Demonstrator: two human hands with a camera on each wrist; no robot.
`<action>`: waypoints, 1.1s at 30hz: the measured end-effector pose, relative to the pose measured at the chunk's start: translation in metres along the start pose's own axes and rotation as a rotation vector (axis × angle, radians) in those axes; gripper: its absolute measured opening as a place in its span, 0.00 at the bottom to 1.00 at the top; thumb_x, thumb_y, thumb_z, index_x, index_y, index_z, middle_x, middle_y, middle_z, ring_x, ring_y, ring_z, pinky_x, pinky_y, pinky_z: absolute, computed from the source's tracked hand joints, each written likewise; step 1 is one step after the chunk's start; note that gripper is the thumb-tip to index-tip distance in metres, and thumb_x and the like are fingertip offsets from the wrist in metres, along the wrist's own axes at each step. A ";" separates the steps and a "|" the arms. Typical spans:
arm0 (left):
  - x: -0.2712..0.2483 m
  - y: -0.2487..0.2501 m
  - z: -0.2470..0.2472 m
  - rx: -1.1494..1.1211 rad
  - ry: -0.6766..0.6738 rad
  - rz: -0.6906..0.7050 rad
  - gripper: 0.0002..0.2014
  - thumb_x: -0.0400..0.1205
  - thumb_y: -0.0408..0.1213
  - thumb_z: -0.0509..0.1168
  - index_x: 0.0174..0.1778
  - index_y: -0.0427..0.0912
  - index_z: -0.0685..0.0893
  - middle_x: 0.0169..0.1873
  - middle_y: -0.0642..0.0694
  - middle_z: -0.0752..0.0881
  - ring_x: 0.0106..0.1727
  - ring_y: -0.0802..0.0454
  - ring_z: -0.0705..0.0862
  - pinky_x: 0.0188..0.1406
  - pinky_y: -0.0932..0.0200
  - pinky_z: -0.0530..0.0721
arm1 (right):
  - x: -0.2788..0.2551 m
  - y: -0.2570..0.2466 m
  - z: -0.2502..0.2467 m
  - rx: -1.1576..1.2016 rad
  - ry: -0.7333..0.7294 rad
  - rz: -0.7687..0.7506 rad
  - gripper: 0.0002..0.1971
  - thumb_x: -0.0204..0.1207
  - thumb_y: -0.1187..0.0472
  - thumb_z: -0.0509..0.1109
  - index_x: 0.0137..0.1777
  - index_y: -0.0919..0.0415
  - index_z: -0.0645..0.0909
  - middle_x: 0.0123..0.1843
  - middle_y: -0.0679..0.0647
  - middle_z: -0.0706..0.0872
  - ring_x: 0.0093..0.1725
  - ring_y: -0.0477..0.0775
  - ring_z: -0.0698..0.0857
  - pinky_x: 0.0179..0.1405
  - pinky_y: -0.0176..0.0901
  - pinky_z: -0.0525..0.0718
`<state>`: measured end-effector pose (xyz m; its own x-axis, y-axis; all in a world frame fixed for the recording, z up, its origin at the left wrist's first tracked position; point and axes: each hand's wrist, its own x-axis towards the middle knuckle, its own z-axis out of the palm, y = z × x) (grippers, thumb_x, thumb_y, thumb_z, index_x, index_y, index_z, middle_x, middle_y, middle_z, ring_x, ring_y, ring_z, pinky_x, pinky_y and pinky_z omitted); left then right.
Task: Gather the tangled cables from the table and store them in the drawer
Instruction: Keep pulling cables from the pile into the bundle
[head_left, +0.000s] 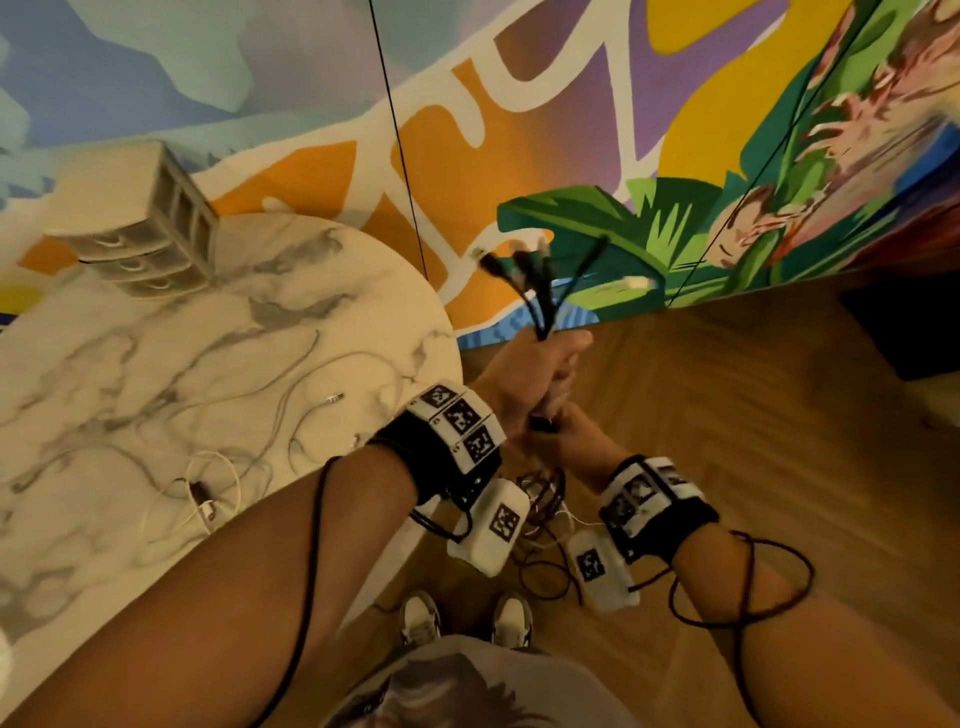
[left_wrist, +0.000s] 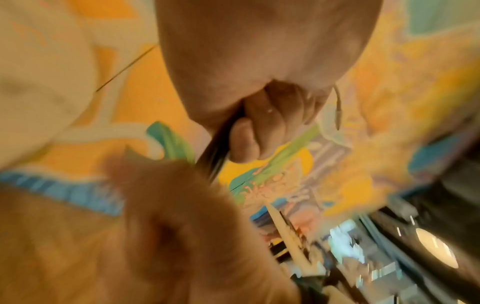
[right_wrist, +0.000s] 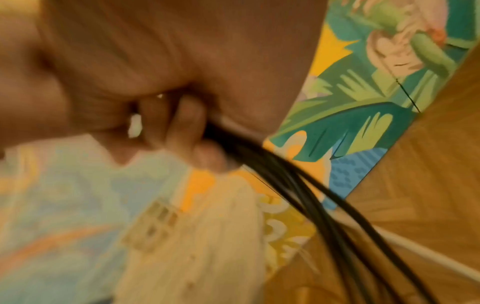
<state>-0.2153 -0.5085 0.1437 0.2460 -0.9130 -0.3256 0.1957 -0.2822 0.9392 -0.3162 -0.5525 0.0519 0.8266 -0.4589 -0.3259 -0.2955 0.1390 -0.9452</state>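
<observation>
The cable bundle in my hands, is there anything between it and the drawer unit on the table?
Nothing visible blocks the way. Both hands hold the cable bundle off the table's right edge. Only loose white cables lie on the tabletop, near you. The drawers look shut.

Round marble table, white with grey swirls, standing on a wood floor. On top, far back by the wall, a small pale drawer box with three drawers. Nearer, loose thin white cables curled by the front edge, one with a dark plug. Down on the floor, a heap of dark cables beside two shoes.
</observation>
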 end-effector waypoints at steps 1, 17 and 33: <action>-0.001 0.006 0.000 0.154 -0.021 0.019 0.25 0.85 0.38 0.58 0.19 0.47 0.64 0.11 0.52 0.63 0.12 0.55 0.59 0.15 0.61 0.59 | 0.003 0.010 0.004 -0.085 0.050 0.017 0.10 0.70 0.64 0.72 0.31 0.66 0.75 0.27 0.54 0.75 0.27 0.50 0.73 0.28 0.41 0.71; -0.021 0.103 -0.063 1.538 0.349 0.490 0.16 0.84 0.48 0.55 0.53 0.47 0.86 0.26 0.48 0.72 0.28 0.46 0.71 0.25 0.56 0.63 | -0.025 0.126 -0.065 -0.463 0.430 0.706 0.14 0.81 0.60 0.64 0.33 0.61 0.76 0.27 0.56 0.77 0.25 0.54 0.74 0.24 0.40 0.69; -0.018 0.101 -0.054 1.449 0.384 0.875 0.23 0.81 0.51 0.50 0.31 0.44 0.84 0.18 0.51 0.67 0.19 0.48 0.63 0.23 0.67 0.49 | -0.010 0.119 -0.061 -0.341 0.733 0.631 0.14 0.80 0.53 0.67 0.54 0.63 0.86 0.31 0.57 0.80 0.29 0.58 0.77 0.25 0.41 0.72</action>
<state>-0.1486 -0.5049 0.2385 0.0407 -0.8721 0.4877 -0.9954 0.0072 0.0959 -0.3883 -0.5848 -0.0559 0.0108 -0.8279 -0.5607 -0.7901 0.3366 -0.5123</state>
